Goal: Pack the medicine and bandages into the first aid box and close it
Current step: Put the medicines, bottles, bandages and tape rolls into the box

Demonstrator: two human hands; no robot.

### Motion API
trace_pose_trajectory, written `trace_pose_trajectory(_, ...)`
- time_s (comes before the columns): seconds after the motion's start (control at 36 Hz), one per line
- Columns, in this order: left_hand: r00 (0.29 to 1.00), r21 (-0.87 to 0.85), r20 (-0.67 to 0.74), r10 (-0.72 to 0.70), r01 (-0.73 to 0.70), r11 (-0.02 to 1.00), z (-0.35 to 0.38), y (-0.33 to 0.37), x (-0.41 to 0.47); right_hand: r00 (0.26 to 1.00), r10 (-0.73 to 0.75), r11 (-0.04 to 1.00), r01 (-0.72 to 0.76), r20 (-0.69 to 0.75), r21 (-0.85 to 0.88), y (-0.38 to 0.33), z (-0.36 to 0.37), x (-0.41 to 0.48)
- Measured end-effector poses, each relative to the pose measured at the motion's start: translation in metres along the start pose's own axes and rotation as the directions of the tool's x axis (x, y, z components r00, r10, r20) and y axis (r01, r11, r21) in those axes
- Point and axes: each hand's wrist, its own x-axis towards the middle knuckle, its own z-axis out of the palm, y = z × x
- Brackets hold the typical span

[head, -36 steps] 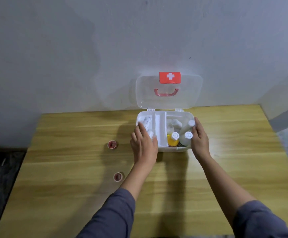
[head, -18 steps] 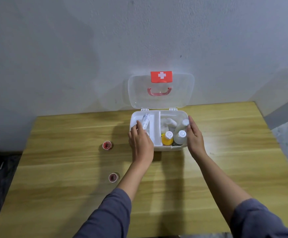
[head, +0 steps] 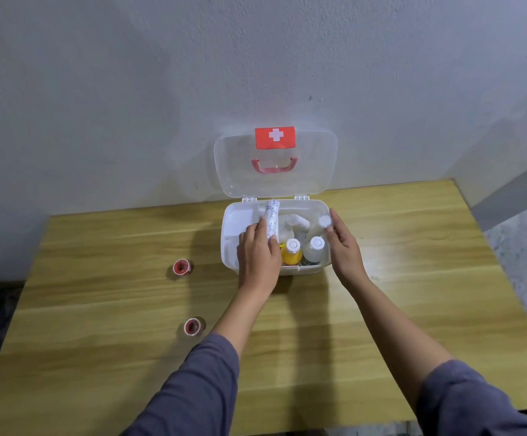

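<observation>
A white box is set on the counter, close to the wall, with its clear lid stood upright behind it. A white tube is gripped by the left hand over the box's middle, its far end pointing toward the lid. The right hand is laid open against the box's right wall, fingers spread near a white cap. Inside the box, right of the tube, a yellow bottle, a pale bottle and white bandages are seen. Two red tape rolls are left on the counter, well left of the box.
</observation>
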Motion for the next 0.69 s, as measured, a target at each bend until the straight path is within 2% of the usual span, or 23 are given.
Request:
trace_pose_trajectory(0.36,0.999,-0.003,-0.009,0.052,-0.052,0.999,-0.003,-0.007,-0.004,1.000,-0.010,1.000,0.010,0.008,0.007,-0.003,0.000,-0.001)
trace_pose_trajectory(0.44,0.993,-0.069,-0.097,0.068,-0.075,0.995,-0.013,-0.013,-0.006,1.000,-0.007,1.000,0.007,0.002,0.000,-0.001,0.001,-0.001)
trace_pose_trajectory(0.53,0.971,-0.156,-0.238,-0.016,-0.022,0.988,-0.032,-0.032,-0.018,1.000,-0.010,1.000,0.010,-0.008,0.007,-0.001,0.003,-0.002)
trace_pose_trajectory(0.61,0.939,-0.085,-0.343,-0.043,0.015,0.996,-0.042,-0.068,-0.044,0.999,-0.015,1.000,0.015,-0.042,0.016,-0.002,0.007,-0.004)
trace_pose_trajectory(0.69,0.947,0.009,-0.303,-0.107,0.115,0.993,-0.039,-0.109,-0.084,0.997,-0.017,1.000,0.018,-0.069,0.016,-0.001,0.009,-0.004)
